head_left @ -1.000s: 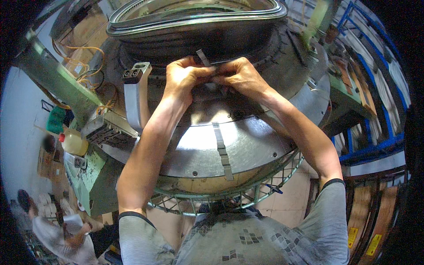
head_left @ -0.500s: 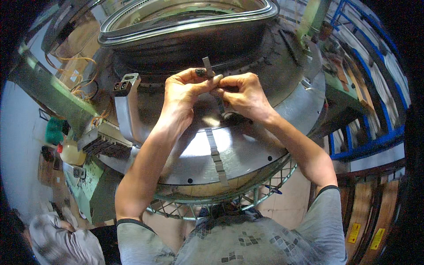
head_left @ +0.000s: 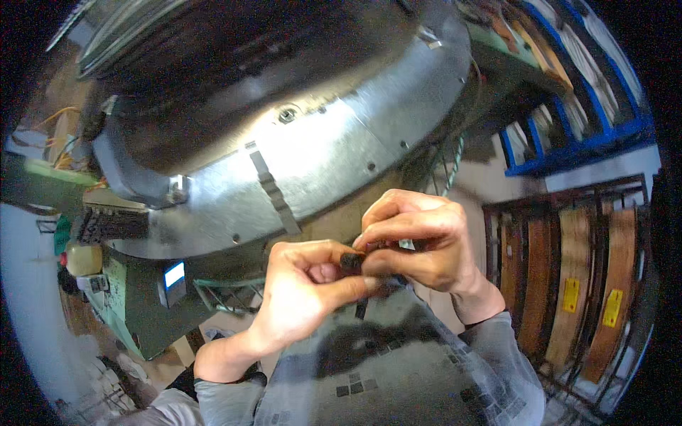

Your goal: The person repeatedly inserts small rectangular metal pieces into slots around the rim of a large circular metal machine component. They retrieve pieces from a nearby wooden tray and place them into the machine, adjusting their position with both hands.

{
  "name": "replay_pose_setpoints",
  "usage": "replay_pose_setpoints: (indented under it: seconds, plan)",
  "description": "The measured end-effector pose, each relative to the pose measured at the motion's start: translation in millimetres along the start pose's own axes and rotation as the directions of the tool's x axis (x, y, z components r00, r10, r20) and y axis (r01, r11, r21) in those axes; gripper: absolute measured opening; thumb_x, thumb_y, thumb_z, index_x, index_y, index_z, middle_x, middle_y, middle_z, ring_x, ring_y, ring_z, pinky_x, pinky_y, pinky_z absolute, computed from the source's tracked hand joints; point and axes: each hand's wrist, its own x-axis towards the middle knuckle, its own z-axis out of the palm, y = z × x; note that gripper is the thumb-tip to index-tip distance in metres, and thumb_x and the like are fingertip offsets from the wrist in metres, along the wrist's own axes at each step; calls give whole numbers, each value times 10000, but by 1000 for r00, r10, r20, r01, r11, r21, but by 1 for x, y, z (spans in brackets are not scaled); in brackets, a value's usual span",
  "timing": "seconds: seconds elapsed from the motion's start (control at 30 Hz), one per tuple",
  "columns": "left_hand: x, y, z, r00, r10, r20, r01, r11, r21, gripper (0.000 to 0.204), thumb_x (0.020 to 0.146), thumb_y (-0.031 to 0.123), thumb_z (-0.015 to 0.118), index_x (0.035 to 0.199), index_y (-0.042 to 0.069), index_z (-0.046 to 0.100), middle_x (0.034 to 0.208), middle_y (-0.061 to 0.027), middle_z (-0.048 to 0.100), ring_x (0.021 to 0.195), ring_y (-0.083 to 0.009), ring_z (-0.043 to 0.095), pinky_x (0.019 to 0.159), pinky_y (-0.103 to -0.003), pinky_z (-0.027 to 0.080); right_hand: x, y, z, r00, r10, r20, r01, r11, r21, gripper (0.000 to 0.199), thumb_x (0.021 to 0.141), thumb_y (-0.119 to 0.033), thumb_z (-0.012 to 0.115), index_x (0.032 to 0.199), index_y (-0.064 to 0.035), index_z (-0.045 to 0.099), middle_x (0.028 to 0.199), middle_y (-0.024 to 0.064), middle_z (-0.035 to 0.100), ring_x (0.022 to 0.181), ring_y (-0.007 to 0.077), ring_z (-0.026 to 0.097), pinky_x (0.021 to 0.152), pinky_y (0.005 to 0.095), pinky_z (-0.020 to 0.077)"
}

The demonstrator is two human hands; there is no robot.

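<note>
My left hand (head_left: pixel 302 291) and my right hand (head_left: pixel 423 241) meet close in front of my shirt, both closed in a pinch. Between their fingertips is a narrow metal strip (head_left: pixel 361 308); only a short dark end shows below the fingers, and the rest is hidden. A black wrap (head_left: pixel 351 260) covers the tip of my left index finger. Beyond the hands, a second metal strip with several stepped segments (head_left: pixel 270 188) lies across the shiny metal ring (head_left: pixel 327 170) of a large round machine.
A grey curved bracket (head_left: pixel 128 153) rises from the ring's left side. Left of it stand a green machine frame (head_left: pixel 153 305) and a yellowish bottle (head_left: pixel 84 260). On the right are a blue rack (head_left: pixel 568 153) and upright wooden boards (head_left: pixel 574 284).
Both hands have come down from above the ring to near my chest, still pinching the strip. The view has turned, so the machine sits farther up and left.
</note>
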Motion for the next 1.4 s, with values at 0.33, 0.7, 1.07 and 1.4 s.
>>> replay_pose_setpoints:
  seconds: [0.33, 0.7, 1.07, 1.4]
  plan:
    - [18, -85, 71, 972, -114, 204, 205, 835, -511, 356, 848, -120, 709, 1188, -79, 614, 1045, -192, 740, 913, -254, 749, 799, -331, 624, -100, 39, 4, 797, 577, -182, -477, 784, 398, 137, 823, 31, 795, 933, 71, 724, 929, 79, 683, 765, 107, 679, 612, 218, 571]
    - [21, -104, 79, 921, -139, 363, 311, 823, -475, 320, 848, -65, 737, 1142, -57, 612, 1036, -202, 746, 785, -262, 750, 654, -324, 608, -132, 29, 5, 700, 656, -282, -544, 746, 385, 50, 880, -36, 767, 892, -5, 729, 761, -1, 679, 696, 39, 617, 590, 199, 488]
    - [29, -103, 78, 899, -130, 419, 341, 807, -483, 286, 813, -85, 739, 1070, -34, 624, 950, -218, 747, 690, -263, 741, 547, -328, 599, -130, 25, 10, 676, 680, -284, -542, 720, 433, 155, 874, -125, 785, 832, 14, 730, 758, 11, 707, 698, 60, 626, 623, 241, 522]
    - [36, -97, 57, 926, -77, 369, 279, 797, -536, 248, 825, -92, 728, 1050, -24, 648, 957, -201, 745, 708, -265, 744, 575, -336, 618, -113, 29, 17, 695, 688, -207, -458, 646, 611, 108, 895, -98, 772, 897, 2, 734, 832, 7, 713, 722, 53, 627, 621, 224, 501]
